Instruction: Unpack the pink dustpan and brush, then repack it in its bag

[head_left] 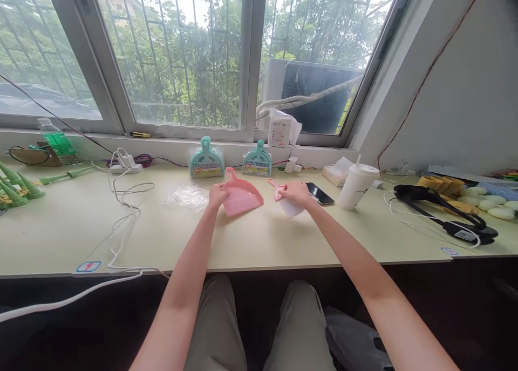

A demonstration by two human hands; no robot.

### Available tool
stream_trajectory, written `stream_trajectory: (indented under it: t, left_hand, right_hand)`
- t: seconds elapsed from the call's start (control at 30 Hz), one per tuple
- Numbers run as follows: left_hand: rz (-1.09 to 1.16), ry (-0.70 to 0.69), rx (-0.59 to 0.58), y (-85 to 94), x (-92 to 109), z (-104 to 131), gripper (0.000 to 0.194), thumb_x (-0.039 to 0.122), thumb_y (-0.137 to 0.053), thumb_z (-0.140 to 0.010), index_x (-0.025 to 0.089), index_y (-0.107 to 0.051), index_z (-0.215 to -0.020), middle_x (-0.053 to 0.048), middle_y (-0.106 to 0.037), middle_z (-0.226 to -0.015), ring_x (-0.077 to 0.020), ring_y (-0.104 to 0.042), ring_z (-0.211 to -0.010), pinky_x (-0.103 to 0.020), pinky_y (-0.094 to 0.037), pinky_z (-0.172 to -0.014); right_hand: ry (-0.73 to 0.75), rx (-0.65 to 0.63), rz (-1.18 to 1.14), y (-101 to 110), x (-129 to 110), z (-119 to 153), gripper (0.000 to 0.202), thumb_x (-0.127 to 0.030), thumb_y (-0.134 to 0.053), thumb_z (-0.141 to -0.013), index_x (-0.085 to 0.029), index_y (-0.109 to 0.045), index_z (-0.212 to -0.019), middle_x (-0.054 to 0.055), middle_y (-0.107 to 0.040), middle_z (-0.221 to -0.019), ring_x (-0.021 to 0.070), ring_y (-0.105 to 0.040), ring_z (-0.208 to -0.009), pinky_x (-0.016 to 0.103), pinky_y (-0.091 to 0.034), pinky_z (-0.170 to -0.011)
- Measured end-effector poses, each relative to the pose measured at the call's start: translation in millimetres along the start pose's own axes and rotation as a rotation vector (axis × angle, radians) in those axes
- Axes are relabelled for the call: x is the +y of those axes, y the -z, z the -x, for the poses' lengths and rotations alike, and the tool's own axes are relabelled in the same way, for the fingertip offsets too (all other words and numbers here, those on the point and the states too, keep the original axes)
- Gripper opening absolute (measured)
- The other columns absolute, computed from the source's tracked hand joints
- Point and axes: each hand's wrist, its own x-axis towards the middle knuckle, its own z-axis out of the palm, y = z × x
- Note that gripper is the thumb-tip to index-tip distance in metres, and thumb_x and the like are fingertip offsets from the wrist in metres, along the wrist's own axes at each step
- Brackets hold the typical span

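Left hand (217, 194) is pinching the smooth pink plastic dustpan (242, 196) lying mid-tabletop (259, 241); right hand (294, 191) is clutching the small pink brush (284, 198), white bristles down. Crinkled clear wrapper (188, 196) is sitting left, phone (319, 193) and cup (356, 185) right.

Right hand (294, 192) hides pink brush (283, 197) middle

Barred windows (178, 52) span upper frame, daylight and green trees behind. Pale green bench (251, 241) runs full width below sill (170, 142). Grey wall (461, 90) at right, thin red wire across it. AC unit (311, 95) outside.
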Motion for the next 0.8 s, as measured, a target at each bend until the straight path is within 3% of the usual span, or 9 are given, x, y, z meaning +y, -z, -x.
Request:
stream_trajectory:
  t: [0.1,0.2,0.3,0.4,0.53,0.63,0.8]
  left_hand:
    - [-0.273,-0.013,-0.095,-9.9,0,6,0.035,0.022,-0.058,-0.078,0.018,-0.074,-0.109,-0.008,-0.076,-0.104,-0.0220,-0.069,-0.093,-0.025,-0.046,-0.068]
    - [-0.525,-0.069,-0.073,-11.0,2,13,0.033,0.022,-0.056,-0.082,0.022,-0.073,-0.110,-0.008,-0.073,-0.116,-0.0239,-0.066,-0.106,-0.026,-0.046,-0.075]
    - [-0.612,-0.075,-0.080,-7.8,4,16,0.027,0.029,-0.055,-0.086,0.023,-0.073,-0.104,-0.008,-0.074,-0.113,-0.0243,-0.065,-0.108,-0.028,-0.046,-0.080]
    - [-0.604,-0.088,-0.016,-6.4,6,18,0.027,0.035,-0.051,-0.089,0.022,-0.073,-0.099,-0.008,-0.073,-0.111,-0.0237,-0.065,-0.108,-0.028,-0.047,-0.081]
    - [-0.588,-0.105,0.105,-8.2,5,17,0.028,0.032,-0.046,-0.091,0.021,-0.071,-0.097,-0.008,-0.071,-0.109,-0.0224,-0.067,-0.099,-0.030,-0.048,-0.078]
    - [-0.575,-0.116,0.120,-10.8,4,17,0.027,0.036,-0.048,-0.091,0.022,-0.071,-0.096,-0.007,-0.072,-0.106,-0.0224,-0.067,-0.097,-0.031,-0.048,-0.078]
    - [-0.626,-0.111,0.011,-13.5,1,13,0.030,0.049,-0.058,-0.087,0.024,-0.072,-0.092,-0.007,-0.075,-0.101,-0.0257,-0.066,-0.102,-0.033,-0.047,-0.081]
  right_hand:
    - [-0.074,-0.034,0.078,-35,-2,-3,0.034,-0.035,-0.052,-0.085,-0.014,-0.075,-0.098,0.017,-0.072,-0.110,0.0293,-0.061,-0.112,0.036,-0.037,-0.086]
    - [-0.105,-0.010,0.089,-65,-10,-8,0.041,-0.038,-0.054,-0.086,-0.010,-0.072,-0.111,0.020,-0.069,-0.117,0.0313,-0.060,-0.114,0.039,-0.036,-0.091]
    - [-0.099,0.059,0.036,-81,-13,-13,0.041,-0.040,-0.052,-0.089,-0.012,-0.070,-0.113,0.020,-0.067,-0.119,0.0312,-0.059,-0.115,0.041,-0.036,-0.093]
    - [-0.078,0.165,-0.027,-86,-10,-11,0.034,-0.036,-0.049,-0.092,-0.016,-0.072,-0.105,0.017,-0.067,-0.118,0.0286,-0.061,-0.109,0.041,-0.036,-0.092]
    - [-0.082,0.319,-0.089,-87,-3,-6,0.033,-0.032,-0.045,-0.094,-0.017,-0.073,-0.104,0.015,-0.067,-0.116,0.0272,-0.058,-0.110,0.041,-0.034,-0.095]
    - [-0.087,0.242,-0.125,-87,1,-3,0.035,-0.043,-0.050,-0.091,-0.021,-0.075,-0.102,0.014,-0.064,-0.122,0.0308,-0.051,-0.122,0.045,-0.032,-0.099]
    - [-0.078,0.108,-0.166,-84,1,0,0.036,-0.050,-0.058,-0.083,-0.024,-0.077,-0.099,0.012,-0.064,-0.120,0.0320,-0.049,-0.122,0.048,-0.031,-0.101]
